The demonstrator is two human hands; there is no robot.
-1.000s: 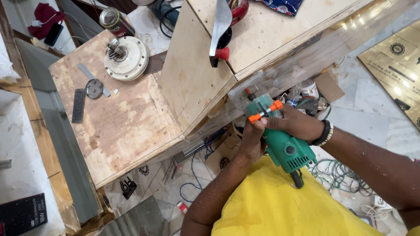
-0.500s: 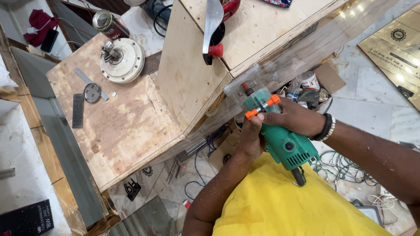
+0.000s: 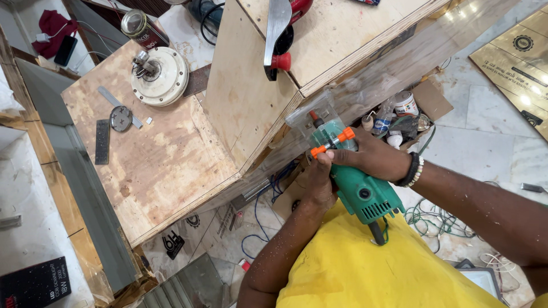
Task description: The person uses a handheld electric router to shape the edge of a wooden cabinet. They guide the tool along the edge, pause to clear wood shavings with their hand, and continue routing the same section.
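- Looking down, we see a green trimmer router (image 3: 357, 185) gripped in both hands just beside the slanted edge of the plywood box (image 3: 251, 108), with its clear base (image 3: 313, 117) against the glossy edge strip (image 3: 399, 60) that runs along the board.
- Our right hand (image 3: 377, 159) wraps over the top of the motor body, fingers clamped around it; our left hand (image 3: 318, 182) closes on it from below, thumb up near the orange knobs (image 3: 331, 142).
- The tool's long axis runs diagonally: the cutter end points up and to the left toward the plywood edge, and the cord end (image 3: 377, 234) points back toward the yellow shirt (image 3: 371, 268).
- We judge that the base could tip off the narrow edge, since little of it seems to bear on the wood; a tilt would gouge the strip.
- The bit itself is hidden behind the clear base, so we cannot tell whether it touches the wood.
- The loose wires (image 3: 439, 219) on the floor lie close to the cord and could snag it, jerking the tool.
- The left thumb sits near the base, so a slip could bring it toward the cutter.
- The red-handled tool (image 3: 279, 34) overhangs the box top and might shake loose with vibration.
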